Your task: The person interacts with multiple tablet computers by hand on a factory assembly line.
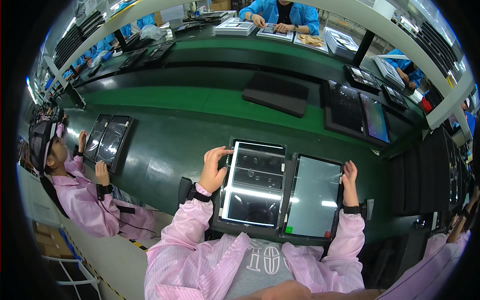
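Before me, side by side in a black tray (212, 223), lie two tablet-like screens. The left screen (255, 185) is dark and glossy, with bright reflections and a lit white strip along its left edge. A plain grey-green picture fills the right screen (315, 192), with a green square and a red square at its bottom corners. My left hand (214, 169) rests its outstretched fingers at the left screen's upper left edge. Against the right screen's right edge is my right hand (349, 175), fingers extended upward. Neither hand grasps anything that I can see.
Beyond my bench (160, 150) runs a green conveyor belt (200, 100) carrying a black foam tray (276, 94). More screens in a tray (357, 111) lie at the right. A co-worker in pink (100, 200) handles screens at left. Stacked black trays (420, 175) stand right.
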`<state>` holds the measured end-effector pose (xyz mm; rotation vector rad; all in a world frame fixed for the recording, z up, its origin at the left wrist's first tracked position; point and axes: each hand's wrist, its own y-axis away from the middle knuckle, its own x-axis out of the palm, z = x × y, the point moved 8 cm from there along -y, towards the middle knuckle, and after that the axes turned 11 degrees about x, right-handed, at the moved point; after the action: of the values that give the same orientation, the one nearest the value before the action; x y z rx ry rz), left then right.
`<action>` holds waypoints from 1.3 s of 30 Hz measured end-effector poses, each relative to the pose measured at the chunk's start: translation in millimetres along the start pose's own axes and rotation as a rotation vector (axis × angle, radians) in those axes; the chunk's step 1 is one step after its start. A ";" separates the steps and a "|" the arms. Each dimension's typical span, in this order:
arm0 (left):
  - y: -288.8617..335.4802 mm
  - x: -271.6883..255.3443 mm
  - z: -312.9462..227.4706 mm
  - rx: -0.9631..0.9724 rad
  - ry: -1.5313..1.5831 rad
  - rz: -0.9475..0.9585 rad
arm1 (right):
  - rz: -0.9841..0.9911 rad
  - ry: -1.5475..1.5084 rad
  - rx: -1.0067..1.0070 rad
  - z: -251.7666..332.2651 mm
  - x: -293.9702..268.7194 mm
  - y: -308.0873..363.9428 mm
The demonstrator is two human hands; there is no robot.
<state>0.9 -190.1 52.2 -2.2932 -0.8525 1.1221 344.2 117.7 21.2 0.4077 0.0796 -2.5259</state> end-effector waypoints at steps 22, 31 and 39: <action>-1.6 5.2 -0.4 0.001 -0.084 0.042 | 0.147 -0.093 -0.125 6.9 25.9 5.2; -2.3 6.7 -0.5 0.019 -0.085 0.054 | 0.133 -0.081 -0.114 0.7 21.8 8.8; -4.3 6.2 -2.3 0.042 -0.109 0.048 | 0.127 -0.062 -0.114 -2.4 19.4 6.3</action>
<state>4.3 -183.0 52.9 -2.2465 -0.8092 1.2838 333.1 102.5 13.1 0.2796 0.1683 -2.3934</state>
